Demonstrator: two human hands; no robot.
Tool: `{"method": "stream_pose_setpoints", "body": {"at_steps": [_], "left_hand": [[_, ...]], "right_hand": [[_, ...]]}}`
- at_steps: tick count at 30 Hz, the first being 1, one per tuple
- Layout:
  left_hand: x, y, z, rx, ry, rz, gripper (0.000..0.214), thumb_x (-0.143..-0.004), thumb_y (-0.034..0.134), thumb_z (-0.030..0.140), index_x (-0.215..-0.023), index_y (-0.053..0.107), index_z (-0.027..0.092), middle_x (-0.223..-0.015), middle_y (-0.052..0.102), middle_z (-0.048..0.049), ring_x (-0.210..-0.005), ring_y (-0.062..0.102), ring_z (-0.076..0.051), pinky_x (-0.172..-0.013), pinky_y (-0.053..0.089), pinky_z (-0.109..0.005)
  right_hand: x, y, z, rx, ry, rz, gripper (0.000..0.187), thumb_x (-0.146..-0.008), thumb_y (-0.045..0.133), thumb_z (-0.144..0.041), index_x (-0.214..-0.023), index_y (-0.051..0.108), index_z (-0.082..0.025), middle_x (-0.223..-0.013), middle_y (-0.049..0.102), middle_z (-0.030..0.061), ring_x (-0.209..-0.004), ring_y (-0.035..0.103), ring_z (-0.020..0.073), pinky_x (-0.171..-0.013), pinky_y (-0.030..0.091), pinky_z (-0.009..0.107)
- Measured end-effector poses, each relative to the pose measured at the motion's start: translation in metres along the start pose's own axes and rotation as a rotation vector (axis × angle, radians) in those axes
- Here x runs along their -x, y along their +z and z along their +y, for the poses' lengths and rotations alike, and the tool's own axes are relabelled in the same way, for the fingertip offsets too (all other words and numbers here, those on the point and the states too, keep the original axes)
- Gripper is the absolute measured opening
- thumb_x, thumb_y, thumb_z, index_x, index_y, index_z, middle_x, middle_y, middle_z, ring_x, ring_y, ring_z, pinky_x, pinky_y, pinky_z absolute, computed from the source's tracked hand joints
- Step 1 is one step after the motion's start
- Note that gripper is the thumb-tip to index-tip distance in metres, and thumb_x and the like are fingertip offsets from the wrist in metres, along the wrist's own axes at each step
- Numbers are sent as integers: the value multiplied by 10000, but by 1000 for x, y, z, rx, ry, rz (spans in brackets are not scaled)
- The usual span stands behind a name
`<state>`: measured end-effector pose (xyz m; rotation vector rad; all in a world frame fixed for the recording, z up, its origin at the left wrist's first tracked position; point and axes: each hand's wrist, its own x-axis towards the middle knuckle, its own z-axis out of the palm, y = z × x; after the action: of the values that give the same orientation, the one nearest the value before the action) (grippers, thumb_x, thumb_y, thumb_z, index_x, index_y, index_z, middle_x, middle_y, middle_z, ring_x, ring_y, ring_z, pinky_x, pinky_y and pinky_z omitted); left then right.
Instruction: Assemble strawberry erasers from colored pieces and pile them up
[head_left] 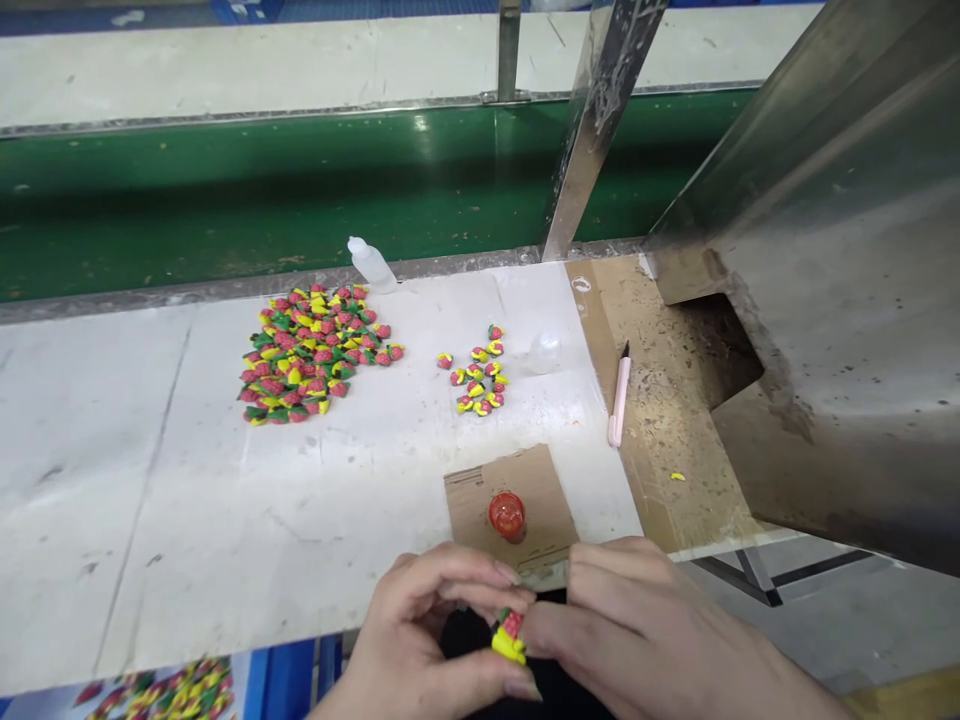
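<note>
Between the thumb and fingers of my left hand [416,625] is a small fruit-shaped piece [509,640], red and bumpy with green and yellow parts. My right hand [637,615] has its fingers closed against the same piece from the right; their tips are partly hidden. Just beyond my hands, a small red dish [507,514] with a shiny surface rests on a cardboard square [547,480]. Farther off lies a small group of similar pieces [480,380], and to its left a large pile [307,355] of them.
A white squeeze bottle [371,264] leans near the table's back edge. A clear round object [545,352] and a pink pen [620,395] lie to the right, near a metal housing [847,300]. Below the table at left, a blue crate [279,680] stands beside more pieces [176,690].
</note>
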<state>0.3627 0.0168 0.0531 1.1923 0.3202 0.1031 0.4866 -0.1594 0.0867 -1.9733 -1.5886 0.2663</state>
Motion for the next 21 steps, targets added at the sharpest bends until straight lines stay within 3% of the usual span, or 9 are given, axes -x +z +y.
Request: {"method": "stream_pose_setpoints", "body": {"at_steps": [2, 5, 7, 10, 14, 17, 21], "left_hand": [[-1, 1, 0, 43, -4, 3, 634, -523, 1005, -10, -1034, 848, 331, -855, 890, 4, -751, 854, -194, -753, 647, -148], [-2, 3, 1, 124, -23, -17, 625, -537, 995, -20, -1035, 846, 325, -842, 888, 7, -735, 851, -186, -728, 646, -147], [-1, 4, 1, 163, -58, -38, 615, -557, 978, -43, -1028, 841, 327, -836, 887, 12, -731, 848, -183, -719, 651, -163], [3, 5, -8, 206, -43, -29, 558, -574, 991, -7, -1008, 833, 307, -839, 888, 3, -718, 846, -184, -713, 648, -171], [11, 7, -29, 327, 2, -28, 483, -655, 992, 99, -1050, 792, 290, -875, 892, -22, -725, 846, -197, -691, 646, -192], [16, 10, -40, 431, -78, -42, 467, -682, 974, 83, -1041, 756, 288, -836, 887, 3, -723, 845, -201, -683, 646, -215], [21, 12, -43, 593, -233, -87, 452, -694, 967, 86, -1013, 720, 289, -800, 877, 40, -699, 842, -191, -654, 644, -211]], "right_hand": [[2, 2, 0, -46, 11, 45, 472, -1176, 300, -294, -928, 701, -267, -613, 521, -52, -543, 456, 123, -503, 290, 291], [4, 8, 0, -186, 41, 150, 269, -1113, 477, -210, -972, 700, -264, -690, 555, -51, -604, 509, 105, -544, 361, 236], [6, 11, 2, -285, 33, 210, 204, -1046, 545, -114, -1054, 696, -251, -803, 634, -23, -729, 596, 109, -649, 467, 206], [9, 12, 4, -356, 5, 228, 276, -1008, 559, -63, -1169, 698, -239, -995, 724, 36, -980, 669, 149, -869, 566, 263], [13, 17, 6, -260, -44, 228, 183, -1053, 641, -235, -1225, 701, -222, -1041, 788, 45, -1090, 679, 164, -963, 569, 295], [17, 28, 5, -118, -89, 361, 144, -1086, 624, -298, -1135, 735, -220, -994, 822, -28, -1130, 666, 134, -1068, 487, 269], [19, 40, 2, -20, -177, 481, 351, -1157, 435, -199, -1055, 770, -178, -1079, 821, -50, -1159, 639, 110, -1027, 462, 262]]}}
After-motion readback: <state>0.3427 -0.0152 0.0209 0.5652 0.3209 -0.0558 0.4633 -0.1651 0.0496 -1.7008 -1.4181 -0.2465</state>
